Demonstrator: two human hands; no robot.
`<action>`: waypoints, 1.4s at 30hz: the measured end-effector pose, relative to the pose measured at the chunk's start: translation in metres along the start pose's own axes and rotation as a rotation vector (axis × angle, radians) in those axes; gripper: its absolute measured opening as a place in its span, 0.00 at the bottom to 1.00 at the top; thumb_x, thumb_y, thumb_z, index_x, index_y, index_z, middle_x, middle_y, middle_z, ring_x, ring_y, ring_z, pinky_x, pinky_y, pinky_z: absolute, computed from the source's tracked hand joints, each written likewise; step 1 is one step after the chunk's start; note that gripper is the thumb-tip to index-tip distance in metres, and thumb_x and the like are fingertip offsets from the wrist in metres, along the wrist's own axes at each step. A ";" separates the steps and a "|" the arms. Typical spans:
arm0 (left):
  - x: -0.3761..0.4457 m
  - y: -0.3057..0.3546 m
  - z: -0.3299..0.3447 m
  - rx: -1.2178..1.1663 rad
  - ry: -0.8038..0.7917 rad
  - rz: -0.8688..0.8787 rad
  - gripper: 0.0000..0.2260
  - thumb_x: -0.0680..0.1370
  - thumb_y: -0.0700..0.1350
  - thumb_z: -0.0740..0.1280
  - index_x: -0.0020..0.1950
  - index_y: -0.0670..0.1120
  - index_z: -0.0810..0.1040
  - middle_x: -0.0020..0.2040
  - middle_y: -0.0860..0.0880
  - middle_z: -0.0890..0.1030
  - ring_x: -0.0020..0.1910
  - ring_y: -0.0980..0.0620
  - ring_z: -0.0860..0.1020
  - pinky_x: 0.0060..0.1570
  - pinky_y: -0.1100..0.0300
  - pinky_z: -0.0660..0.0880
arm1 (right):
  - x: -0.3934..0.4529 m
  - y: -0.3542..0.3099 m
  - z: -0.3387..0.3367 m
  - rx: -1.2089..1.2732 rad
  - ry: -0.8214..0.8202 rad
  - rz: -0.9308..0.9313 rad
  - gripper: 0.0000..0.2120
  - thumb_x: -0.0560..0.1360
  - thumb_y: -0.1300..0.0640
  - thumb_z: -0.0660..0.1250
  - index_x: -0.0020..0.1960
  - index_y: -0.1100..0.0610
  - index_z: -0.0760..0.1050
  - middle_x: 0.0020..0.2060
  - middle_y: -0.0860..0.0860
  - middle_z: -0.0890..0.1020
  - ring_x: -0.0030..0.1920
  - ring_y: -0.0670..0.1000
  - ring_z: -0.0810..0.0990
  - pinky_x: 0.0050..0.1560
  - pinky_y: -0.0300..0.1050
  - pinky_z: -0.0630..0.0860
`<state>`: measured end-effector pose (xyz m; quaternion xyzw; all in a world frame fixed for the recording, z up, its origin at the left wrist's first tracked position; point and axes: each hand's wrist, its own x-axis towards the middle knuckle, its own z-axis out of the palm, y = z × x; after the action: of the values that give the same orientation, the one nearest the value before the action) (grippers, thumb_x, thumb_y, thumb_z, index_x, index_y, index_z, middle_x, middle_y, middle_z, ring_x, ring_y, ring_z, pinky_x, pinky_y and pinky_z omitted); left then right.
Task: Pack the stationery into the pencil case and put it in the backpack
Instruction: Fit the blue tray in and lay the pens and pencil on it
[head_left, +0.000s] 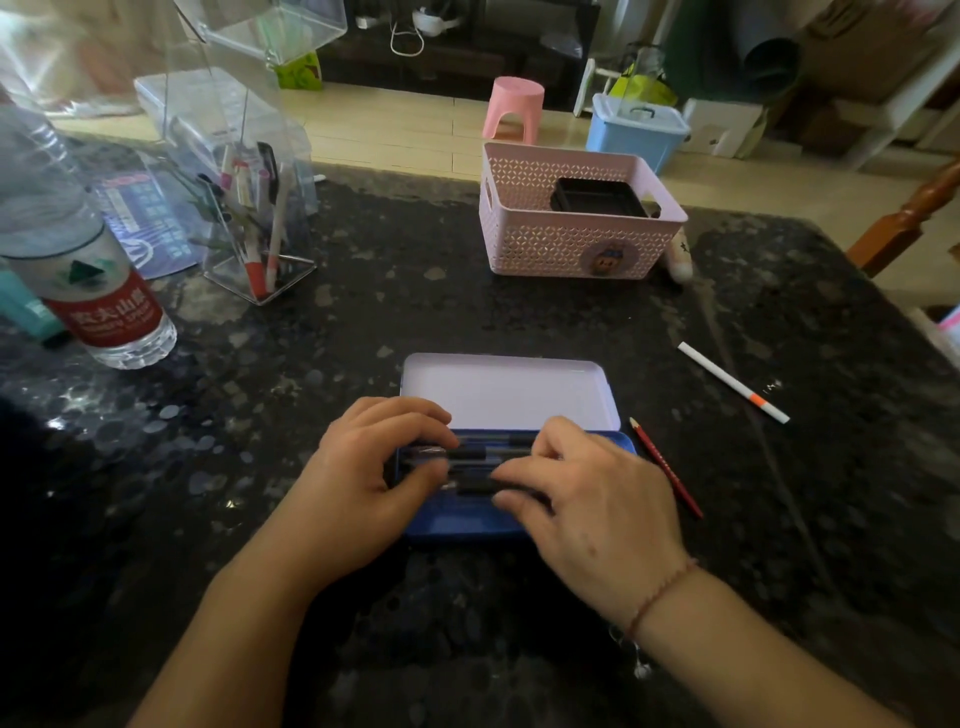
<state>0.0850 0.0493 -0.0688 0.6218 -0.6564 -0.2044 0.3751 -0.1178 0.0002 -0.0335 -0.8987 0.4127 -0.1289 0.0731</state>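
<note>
Pencil case (511, 512) sits open on the dark tabletop (363, 322) right in front of the person, lid (506, 392) folded back flat so the blue tray is reachable. Several dark pens (467, 456) lie lengthwise in the tray. Both hands are in it: left hand (363, 467) at the left end, fingers curled and pinching the pen ends; right hand (587, 488) at the right end, fingers curled down onto the same pens. Exact contact is blurred, but it reads as a hold on both ends, likely to line the pens up parallel so they sit flat and the lid can shut.

Not packed yet: red pencil (667, 470) just beside the case's right edge, white pen (732, 382) further right, well apart. More pens stand in the clear holder (254, 244) at far left.

No backpack in view. Judgement: mid-packing, closing and bagging remain.
</note>
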 end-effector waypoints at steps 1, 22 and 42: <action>-0.001 0.000 -0.001 0.015 -0.023 0.000 0.06 0.73 0.47 0.71 0.49 0.56 0.81 0.57 0.63 0.77 0.62 0.60 0.71 0.63 0.50 0.70 | 0.000 -0.002 0.005 0.010 -0.018 -0.007 0.07 0.71 0.44 0.68 0.47 0.44 0.81 0.38 0.45 0.75 0.38 0.48 0.75 0.32 0.41 0.66; -0.002 0.000 -0.006 0.112 -0.189 -0.027 0.08 0.66 0.57 0.72 0.42 0.61 0.77 0.60 0.67 0.71 0.66 0.62 0.64 0.67 0.46 0.65 | 0.004 0.031 0.014 0.096 -0.114 -0.026 0.11 0.69 0.39 0.65 0.46 0.43 0.78 0.42 0.37 0.77 0.45 0.39 0.71 0.44 0.38 0.73; -0.002 -0.003 -0.005 0.082 -0.140 -0.057 0.08 0.67 0.59 0.69 0.46 0.63 0.76 0.62 0.69 0.69 0.66 0.65 0.62 0.66 0.44 0.68 | 0.024 0.210 -0.022 -0.130 0.220 0.782 0.20 0.71 0.49 0.71 0.60 0.54 0.76 0.55 0.58 0.79 0.55 0.58 0.77 0.54 0.50 0.73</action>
<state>0.0906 0.0520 -0.0683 0.6392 -0.6709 -0.2311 0.2965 -0.2610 -0.1547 -0.0582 -0.6576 0.7359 -0.1606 0.0153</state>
